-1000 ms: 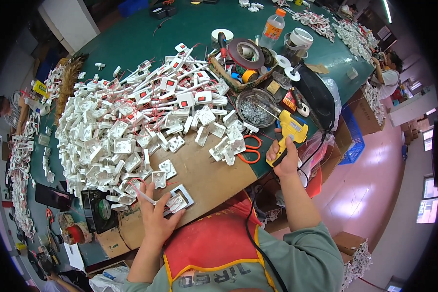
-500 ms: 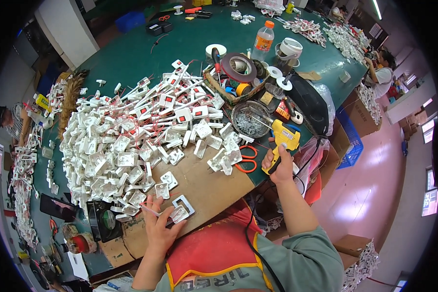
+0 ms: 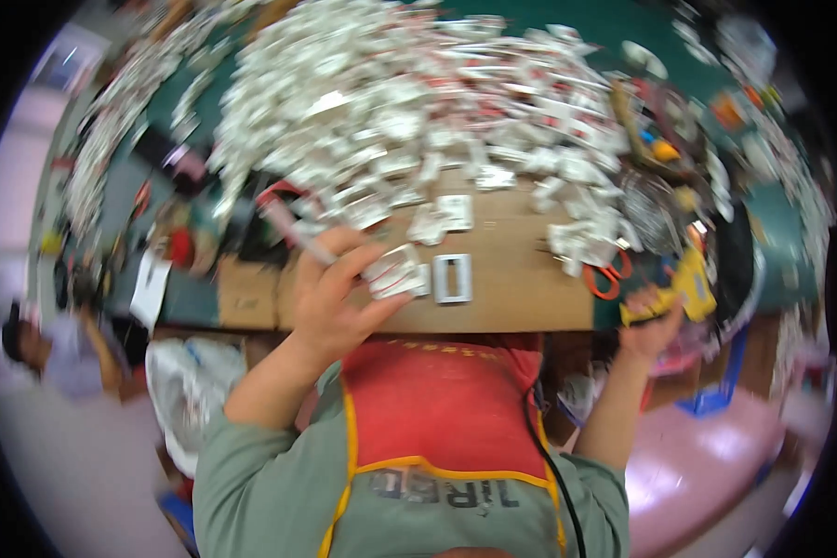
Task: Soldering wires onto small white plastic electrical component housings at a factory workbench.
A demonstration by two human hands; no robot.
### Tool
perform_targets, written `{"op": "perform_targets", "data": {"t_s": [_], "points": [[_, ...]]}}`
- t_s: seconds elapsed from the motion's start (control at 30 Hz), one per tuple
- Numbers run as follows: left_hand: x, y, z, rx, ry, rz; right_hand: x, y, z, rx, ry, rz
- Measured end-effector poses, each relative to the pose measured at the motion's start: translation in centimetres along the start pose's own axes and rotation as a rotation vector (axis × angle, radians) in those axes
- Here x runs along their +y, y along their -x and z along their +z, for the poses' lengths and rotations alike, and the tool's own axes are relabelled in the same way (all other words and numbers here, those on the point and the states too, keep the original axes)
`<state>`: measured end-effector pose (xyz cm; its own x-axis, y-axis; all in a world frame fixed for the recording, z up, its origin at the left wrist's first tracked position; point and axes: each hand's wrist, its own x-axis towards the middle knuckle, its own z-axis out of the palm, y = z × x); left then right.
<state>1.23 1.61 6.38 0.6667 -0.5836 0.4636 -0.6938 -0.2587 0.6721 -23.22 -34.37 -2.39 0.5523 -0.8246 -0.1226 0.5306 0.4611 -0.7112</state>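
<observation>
My left hand (image 3: 330, 302) is closed on a white plastic housing (image 3: 393, 272) with red wires, pinched between thumb and fingers above the cardboard. A white tube runs from it up between my fingers, with a blurred red loop at its end. Beside the housing lies a white rectangular frame with a dark slot (image 3: 452, 278). Off to the right, my right hand (image 3: 653, 324) grips a yellow soldering gun (image 3: 692, 284) by its handle. Orange-handled scissors (image 3: 607, 277) lie just left of that hand. Motion smears the whole view.
A large pile of white plastic parts (image 3: 344, 102) with red wires covers the far side of the cardboard sheet (image 3: 511, 307). A round dish (image 3: 649, 212) and a box of tapes and tools (image 3: 656, 121) stand at the right. Another person (image 3: 74, 349) sits at the far left.
My view has swung left and down. My left hand has lifted the white housing off the cardboard. The soldering gun stays in my right hand, now lower and farther right in view.
</observation>
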Motion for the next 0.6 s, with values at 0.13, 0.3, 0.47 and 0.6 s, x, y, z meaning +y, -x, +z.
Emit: {"op": "perform_targets", "data": {"t_s": [0.13,0.3,0.47,0.6], "points": [[0.7,1.7,-2.7,0.143,-0.112,-0.133,-0.1,-0.7,-1.3,-0.103,0.06,-0.014],[1.3,6.0,-7.7,0.244,-0.487,-0.035,0.1,-1.2,-0.4,-0.206,0.088,-0.002],[0.8,11.0,-15.7,0.408,-0.838,-0.341,-1.3,-2.2,-4.0,-0.353,0.076,0.027],[-1.8,18.1,-24.7,0.575,-1.105,-0.685,-1.0,-2.0,-2.0,-0.263,0.188,-0.003]]}}
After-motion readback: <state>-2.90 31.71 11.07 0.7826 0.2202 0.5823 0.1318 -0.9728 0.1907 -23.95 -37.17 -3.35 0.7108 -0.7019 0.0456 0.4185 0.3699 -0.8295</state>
